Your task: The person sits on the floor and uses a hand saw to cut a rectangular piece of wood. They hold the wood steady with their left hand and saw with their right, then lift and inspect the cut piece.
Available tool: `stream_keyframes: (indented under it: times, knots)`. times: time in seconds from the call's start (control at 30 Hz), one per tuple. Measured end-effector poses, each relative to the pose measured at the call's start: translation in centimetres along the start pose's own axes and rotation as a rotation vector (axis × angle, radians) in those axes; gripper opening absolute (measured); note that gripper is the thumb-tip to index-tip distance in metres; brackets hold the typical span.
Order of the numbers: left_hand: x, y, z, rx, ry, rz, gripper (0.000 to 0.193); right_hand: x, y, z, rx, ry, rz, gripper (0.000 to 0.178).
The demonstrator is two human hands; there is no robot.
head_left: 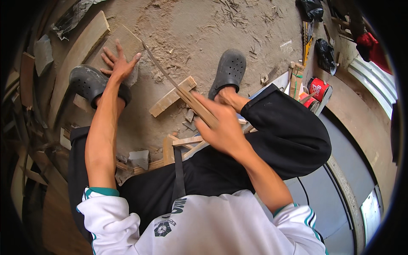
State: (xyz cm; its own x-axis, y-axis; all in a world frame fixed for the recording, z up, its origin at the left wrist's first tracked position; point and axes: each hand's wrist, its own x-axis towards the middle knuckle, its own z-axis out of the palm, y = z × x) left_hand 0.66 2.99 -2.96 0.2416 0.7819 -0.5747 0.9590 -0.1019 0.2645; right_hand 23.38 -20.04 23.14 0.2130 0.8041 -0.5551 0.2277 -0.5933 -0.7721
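Observation:
My left hand (118, 66) lies with fingers spread on a thin, flat wooden board (123, 39), beside my left shoe. In my right hand (223, 127), blurred by motion, is the wooden handle of a long, narrow, dark blade (160, 68). Seen edge-on, the blade slants up and left to the board's right corner; whether it has teeth I cannot tell. A short wooden block (172, 97) rests on the ground by the blade's lower end. Between my legs, several wooden strips (187, 141) lie crossed.
Dark clogs (229, 70) are on my feet. A long plank (80, 63) and scrap wood (32, 170) lie at left. Red cans (318, 89), black plastic bags (326, 55) and a yellow-edged tool (307, 42) stand or lie at right. Wood slivers (231, 12) litter the dirt floor.

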Motion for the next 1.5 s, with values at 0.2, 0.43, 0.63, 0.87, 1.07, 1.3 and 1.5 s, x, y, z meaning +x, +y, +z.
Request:
stream_keyframes:
  times: [0.2,0.43,0.63,0.87,1.07,1.3,1.5]
  knots:
    - [0.0,-0.2,-0.1,0.004,-0.001,0.002,0.121,-1.7,-0.3,-0.6,0.013,0.017,-0.002,0.056]
    - [0.2,0.0,0.2,0.002,0.013,0.016,0.121,4.4,0.2,1.3,0.004,-0.015,0.078,0.054]
    - [-0.2,0.0,0.2,0.007,0.021,0.015,0.121,-0.4,0.5,-0.4,-0.024,0.042,-0.061,0.053]
    - [-0.2,0.0,0.1,0.018,0.011,0.000,0.120,-1.1,2.0,0.5,0.017,0.052,-0.051,0.053]
    - [0.1,-0.1,0.5,-0.007,0.011,0.015,0.120,5.4,0.0,2.4,-0.020,-0.116,0.219,0.054]
    - [0.1,-0.1,0.5,0.031,0.039,0.006,0.119,0.2,2.2,1.2,0.007,-0.023,-0.013,0.051]
    - [0.0,-0.4,0.5,0.004,0.029,0.011,0.119,-0.1,3.3,1.8,0.022,0.056,-0.067,0.056]
